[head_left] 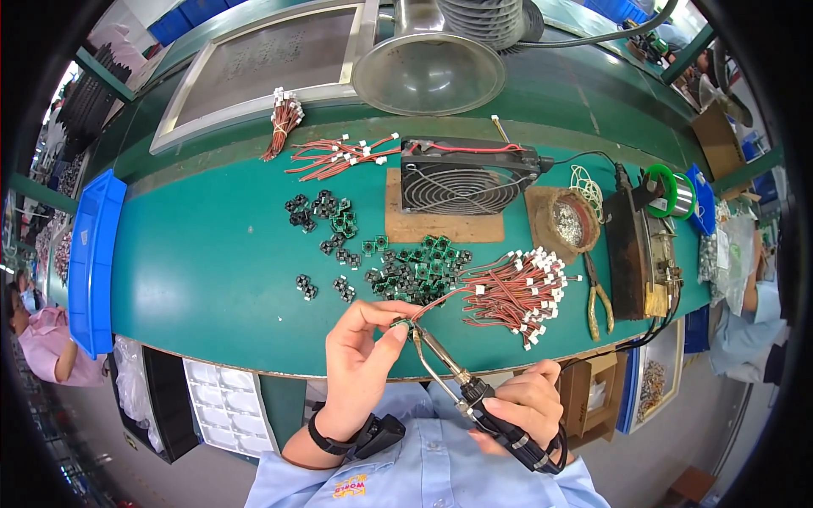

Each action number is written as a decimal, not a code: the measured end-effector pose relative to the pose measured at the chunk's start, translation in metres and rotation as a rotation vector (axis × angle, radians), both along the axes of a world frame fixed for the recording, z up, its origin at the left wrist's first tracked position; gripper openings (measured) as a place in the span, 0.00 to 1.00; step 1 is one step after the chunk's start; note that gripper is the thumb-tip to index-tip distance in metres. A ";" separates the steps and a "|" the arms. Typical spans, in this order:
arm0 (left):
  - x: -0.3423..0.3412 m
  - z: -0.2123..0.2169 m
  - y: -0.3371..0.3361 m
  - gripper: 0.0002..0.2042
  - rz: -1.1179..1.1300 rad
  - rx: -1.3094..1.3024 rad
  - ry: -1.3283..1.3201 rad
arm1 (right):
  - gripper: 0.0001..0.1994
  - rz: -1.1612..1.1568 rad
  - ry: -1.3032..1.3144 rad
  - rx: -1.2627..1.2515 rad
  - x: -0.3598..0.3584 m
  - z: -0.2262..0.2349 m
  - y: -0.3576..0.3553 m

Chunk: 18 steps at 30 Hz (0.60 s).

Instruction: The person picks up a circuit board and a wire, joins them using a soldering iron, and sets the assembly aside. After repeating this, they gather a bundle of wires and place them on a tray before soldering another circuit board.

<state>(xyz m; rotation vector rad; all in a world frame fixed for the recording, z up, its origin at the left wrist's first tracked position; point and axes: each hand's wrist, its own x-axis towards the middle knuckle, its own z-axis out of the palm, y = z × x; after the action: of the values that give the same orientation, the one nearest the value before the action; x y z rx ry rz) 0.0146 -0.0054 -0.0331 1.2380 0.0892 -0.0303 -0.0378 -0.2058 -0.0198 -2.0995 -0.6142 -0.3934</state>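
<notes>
Between the thumb and fingers of my left hand (360,345), a small green circuit board (401,323) is pinched. A red-and-dark wire lead (442,300) with a white connector reaches from the board toward the right. My right hand (527,405) is wrapped around a black-handled soldering iron (474,392). A thin metal feed tube runs alongside the iron, and both tips are at the board; fingers partly hide the exact contact. Just beyond lie a heap of small green-and-black boards (428,269) and a pile of wire leads (521,292) with white connectors.
A black fan (461,182) stands behind the boards. To the right are a round solder-waste dish (566,222), pliers (598,300), a soldering station (631,254) and a green solder spool (673,193). A blue bin (91,262) stands left; an extractor hood (429,76) hangs above. People sit at both sides.
</notes>
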 end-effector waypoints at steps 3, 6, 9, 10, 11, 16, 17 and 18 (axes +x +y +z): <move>-0.001 -0.001 0.002 0.02 0.001 0.038 -0.025 | 0.20 -0.001 -0.003 -0.009 0.001 0.002 0.001; 0.000 -0.002 0.002 0.02 -0.005 0.058 -0.040 | 0.20 0.006 0.014 -0.018 0.002 0.001 0.001; 0.000 -0.003 0.002 0.02 -0.003 0.072 -0.045 | 0.20 0.009 0.019 -0.020 0.002 0.001 0.001; -0.001 -0.003 0.002 0.02 -0.003 0.071 -0.046 | 0.20 0.009 0.020 -0.019 0.002 0.001 0.001; -0.001 -0.003 0.002 0.02 -0.005 0.074 -0.048 | 0.20 0.008 0.020 -0.019 0.001 0.001 0.001; -0.003 -0.003 0.001 0.02 0.000 0.086 -0.065 | 0.21 0.006 0.012 -0.018 -0.001 0.000 0.001; -0.003 -0.003 0.001 0.02 0.003 0.089 -0.071 | 0.21 0.006 0.013 -0.017 -0.001 0.000 0.001; -0.003 -0.003 0.001 0.02 0.003 0.089 -0.072 | 0.21 0.006 0.013 -0.017 -0.001 0.000 0.001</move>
<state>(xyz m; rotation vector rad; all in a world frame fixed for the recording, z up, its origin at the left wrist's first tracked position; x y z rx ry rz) 0.0115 -0.0046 -0.0358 1.3268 0.0304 0.0212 -0.0385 -0.2053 -0.0195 -2.1147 -0.6181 -0.3721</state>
